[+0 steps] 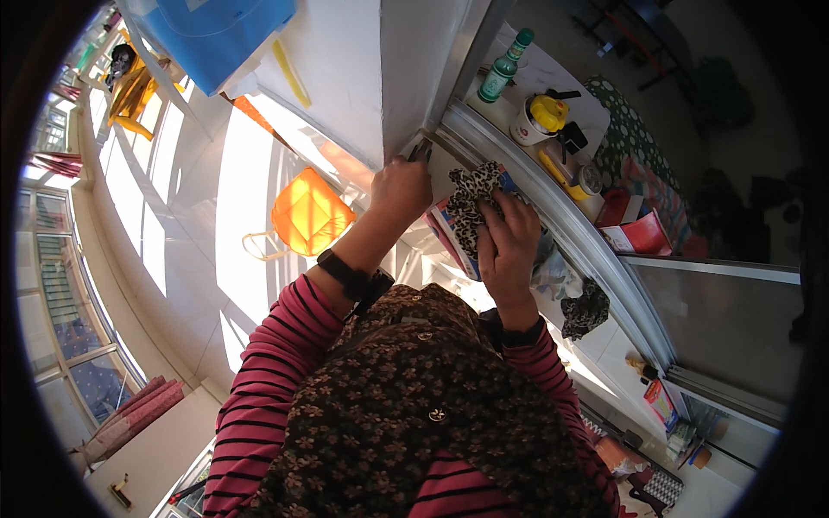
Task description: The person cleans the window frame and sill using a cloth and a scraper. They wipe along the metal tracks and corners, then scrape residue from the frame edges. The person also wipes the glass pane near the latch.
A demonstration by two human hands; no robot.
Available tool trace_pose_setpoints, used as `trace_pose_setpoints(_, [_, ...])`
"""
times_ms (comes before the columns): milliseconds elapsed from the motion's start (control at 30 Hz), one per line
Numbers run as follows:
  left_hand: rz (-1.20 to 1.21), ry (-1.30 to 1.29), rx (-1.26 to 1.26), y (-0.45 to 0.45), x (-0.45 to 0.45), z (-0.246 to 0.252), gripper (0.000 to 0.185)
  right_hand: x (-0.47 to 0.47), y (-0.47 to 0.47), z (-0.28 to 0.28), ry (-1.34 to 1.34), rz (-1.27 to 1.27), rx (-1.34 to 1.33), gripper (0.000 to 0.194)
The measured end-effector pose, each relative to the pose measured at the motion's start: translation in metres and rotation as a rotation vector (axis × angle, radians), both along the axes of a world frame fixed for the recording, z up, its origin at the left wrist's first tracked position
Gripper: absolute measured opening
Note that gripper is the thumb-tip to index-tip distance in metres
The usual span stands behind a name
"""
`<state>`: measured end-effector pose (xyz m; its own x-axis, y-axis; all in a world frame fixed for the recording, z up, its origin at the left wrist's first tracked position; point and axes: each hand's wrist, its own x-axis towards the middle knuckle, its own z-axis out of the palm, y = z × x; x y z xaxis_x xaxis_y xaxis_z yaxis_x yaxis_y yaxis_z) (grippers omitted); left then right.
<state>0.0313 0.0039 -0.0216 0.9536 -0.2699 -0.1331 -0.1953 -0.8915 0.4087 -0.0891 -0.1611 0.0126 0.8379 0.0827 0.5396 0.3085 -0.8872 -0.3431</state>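
Note:
My left hand [403,184] reaches into the corner where the white wall meets the window frame. Its fingers close around a small dark slender object [420,151]; what it is I cannot tell. To the right, my right hand [511,226] grips a bunched leopard-print cloth [467,197] between thumb and fingers. Beneath the cloth, a box or packet with blue and pink sides [450,243] shows partly on the sill. Behind my right hand lie crumpled plastic [556,275] and a dark patterned cloth [585,309].
Beyond the sliding-window track [570,239] stand a green bottle [499,78], a paper cup [528,126] with a yellow item in it, a yellow-based container [563,171] and a red box [644,233]. An orange stool [311,210] is on the floor at left. A blue container [214,39] is above.

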Motion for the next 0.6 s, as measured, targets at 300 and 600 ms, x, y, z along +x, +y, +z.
trace_pose_setpoints(300, [0.044, -0.016, 0.035, -0.004, -0.008, 0.000, 0.038, 0.001, -0.002, 0.001, -0.001, 0.007, 0.001, 0.031])
trace_pose_setpoints(600, [0.021, -0.099, 0.018, 0.001, -0.007, 0.000, 0.033, 0.004, -0.004, 0.001, -0.007, 0.035, 0.009, 0.030])
